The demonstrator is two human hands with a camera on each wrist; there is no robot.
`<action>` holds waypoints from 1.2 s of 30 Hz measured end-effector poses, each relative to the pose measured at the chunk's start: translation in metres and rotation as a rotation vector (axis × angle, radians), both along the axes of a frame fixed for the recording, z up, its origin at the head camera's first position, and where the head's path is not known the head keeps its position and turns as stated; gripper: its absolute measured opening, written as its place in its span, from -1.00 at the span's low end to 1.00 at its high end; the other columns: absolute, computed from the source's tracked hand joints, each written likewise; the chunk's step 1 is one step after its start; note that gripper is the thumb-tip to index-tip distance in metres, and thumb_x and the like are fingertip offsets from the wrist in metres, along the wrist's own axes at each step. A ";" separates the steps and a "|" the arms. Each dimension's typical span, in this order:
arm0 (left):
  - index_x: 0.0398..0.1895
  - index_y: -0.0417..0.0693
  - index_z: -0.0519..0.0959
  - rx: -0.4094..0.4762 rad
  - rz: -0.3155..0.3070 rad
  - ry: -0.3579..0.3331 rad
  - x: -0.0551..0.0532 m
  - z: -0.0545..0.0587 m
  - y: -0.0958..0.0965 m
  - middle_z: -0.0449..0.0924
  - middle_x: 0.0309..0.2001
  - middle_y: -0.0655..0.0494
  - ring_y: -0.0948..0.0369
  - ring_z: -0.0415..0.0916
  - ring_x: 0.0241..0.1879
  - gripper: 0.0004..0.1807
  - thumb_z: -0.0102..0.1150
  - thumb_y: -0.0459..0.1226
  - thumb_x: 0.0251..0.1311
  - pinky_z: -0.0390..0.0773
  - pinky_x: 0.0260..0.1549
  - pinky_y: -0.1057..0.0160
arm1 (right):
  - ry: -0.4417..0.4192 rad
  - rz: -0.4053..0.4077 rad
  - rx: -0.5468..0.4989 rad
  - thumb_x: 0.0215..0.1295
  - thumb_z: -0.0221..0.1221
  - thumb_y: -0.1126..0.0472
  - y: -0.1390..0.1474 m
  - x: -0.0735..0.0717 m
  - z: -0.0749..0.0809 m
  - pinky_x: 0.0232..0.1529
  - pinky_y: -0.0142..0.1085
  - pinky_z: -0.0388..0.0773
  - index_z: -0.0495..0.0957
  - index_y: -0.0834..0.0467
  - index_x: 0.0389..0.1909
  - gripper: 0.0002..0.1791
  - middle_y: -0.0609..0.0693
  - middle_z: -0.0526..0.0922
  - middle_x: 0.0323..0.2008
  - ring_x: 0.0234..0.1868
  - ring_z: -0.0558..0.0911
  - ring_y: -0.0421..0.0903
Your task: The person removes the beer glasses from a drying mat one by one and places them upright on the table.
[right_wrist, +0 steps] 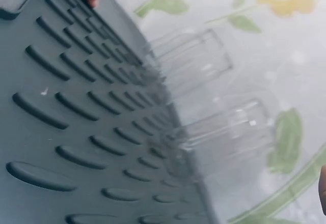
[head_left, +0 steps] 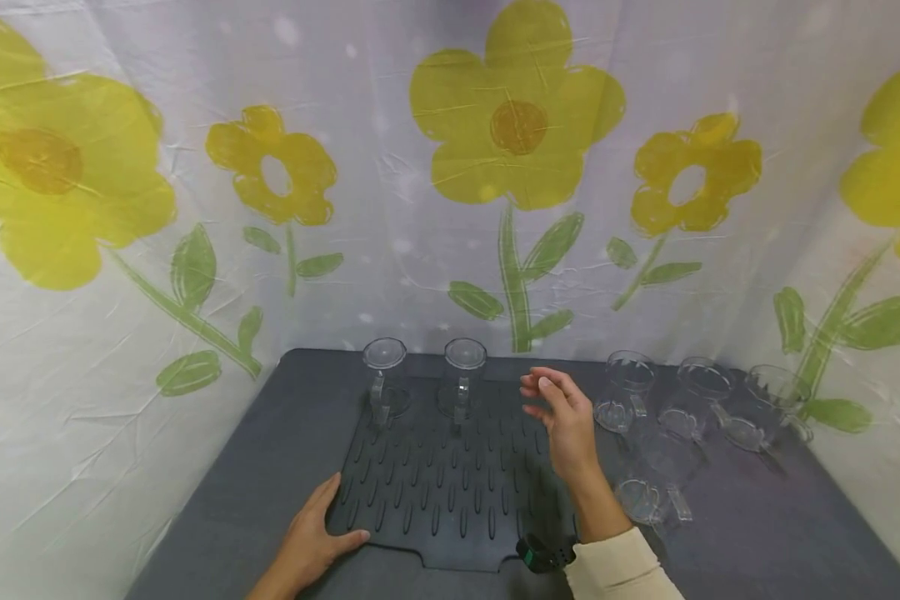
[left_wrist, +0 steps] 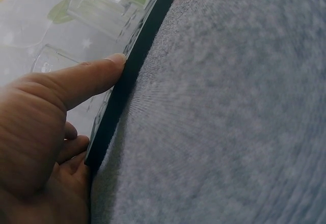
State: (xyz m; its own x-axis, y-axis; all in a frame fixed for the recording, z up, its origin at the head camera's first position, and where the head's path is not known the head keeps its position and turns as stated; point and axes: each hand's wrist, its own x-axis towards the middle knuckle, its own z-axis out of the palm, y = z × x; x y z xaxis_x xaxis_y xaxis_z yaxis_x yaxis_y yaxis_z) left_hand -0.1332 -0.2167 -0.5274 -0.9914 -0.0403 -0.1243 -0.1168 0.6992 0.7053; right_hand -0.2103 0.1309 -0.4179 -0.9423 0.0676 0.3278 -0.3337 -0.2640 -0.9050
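Note:
A dark ridged drying mat (head_left: 420, 500) lies on the table. My left hand (head_left: 311, 533) rests at its front left corner, thumb (left_wrist: 97, 76) touching the front edge and fingers along the left side. Two clear glass mugs (head_left: 384, 375) (head_left: 464, 375) stand upside down along the mat's far edge, their handles facing the front. They also show, blurred, in the right wrist view, where one glass mug (right_wrist: 229, 127) appears lower than the other. Above the mat's right side, my right hand (head_left: 566, 412) is in the air with loosely bent fingers and holds nothing.
On the table (head_left: 780, 533) to the right, three glass mugs (head_left: 626, 387) (head_left: 699, 400) (head_left: 768, 408) stand upright in a back row. Another glass mug (head_left: 648, 496) stands in front of them, near my right forearm. A flowered curtain (head_left: 390, 275) closes off the back and sides.

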 end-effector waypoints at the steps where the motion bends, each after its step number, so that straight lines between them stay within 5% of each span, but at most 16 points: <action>1: 0.47 -0.34 0.05 0.000 0.000 -0.003 0.000 0.000 0.000 0.07 0.38 -0.39 -0.32 0.06 0.32 0.29 0.56 0.10 -0.25 0.22 0.15 -0.32 | -0.018 0.001 0.008 0.48 0.02 0.17 -0.002 -0.003 -0.004 -0.07 0.02 0.54 0.45 0.39 0.06 -0.65 0.30 0.54 -0.05 -0.05 0.53 0.12; 15: 0.46 -0.35 0.06 -0.017 -0.003 0.012 0.002 0.003 -0.001 0.08 0.37 -0.40 -0.32 0.06 0.32 0.27 0.55 0.08 -0.22 0.21 0.16 -0.31 | -0.168 -0.009 0.065 0.42 0.10 0.04 -0.037 -0.034 -0.046 -0.03 0.19 0.48 0.54 0.28 0.04 -0.61 0.27 0.59 -0.05 -0.03 0.55 0.14; 28: 0.45 -0.37 0.07 -0.028 -0.016 0.044 0.002 0.000 -0.002 0.10 0.36 -0.40 -0.31 0.09 0.31 0.25 0.54 0.08 -0.20 0.23 0.15 -0.31 | -0.249 0.021 0.108 0.40 0.11 0.08 -0.062 -0.048 -0.067 -0.03 0.16 0.49 0.51 0.39 0.07 -0.55 0.30 0.58 0.00 0.06 0.50 0.23; 36: 0.45 -0.34 0.09 -0.031 -0.008 0.038 0.001 -0.001 0.000 0.10 0.37 -0.38 -0.31 0.09 0.31 0.24 0.54 0.09 -0.21 0.23 0.15 -0.31 | -0.291 0.040 0.152 0.36 0.16 0.08 -0.070 -0.053 -0.077 -0.01 0.19 0.48 0.59 0.29 0.00 -0.62 0.12 0.66 -0.09 -0.03 0.55 0.07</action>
State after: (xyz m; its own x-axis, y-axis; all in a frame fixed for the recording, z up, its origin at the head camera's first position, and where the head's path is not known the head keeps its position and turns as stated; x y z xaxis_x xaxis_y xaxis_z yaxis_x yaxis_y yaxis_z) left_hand -0.1324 -0.2163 -0.5282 -0.9957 -0.0354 -0.0851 -0.0844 0.7216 0.6871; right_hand -0.2637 0.0611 -0.4951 -0.9989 -0.0006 0.0474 -0.0470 -0.1267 -0.9908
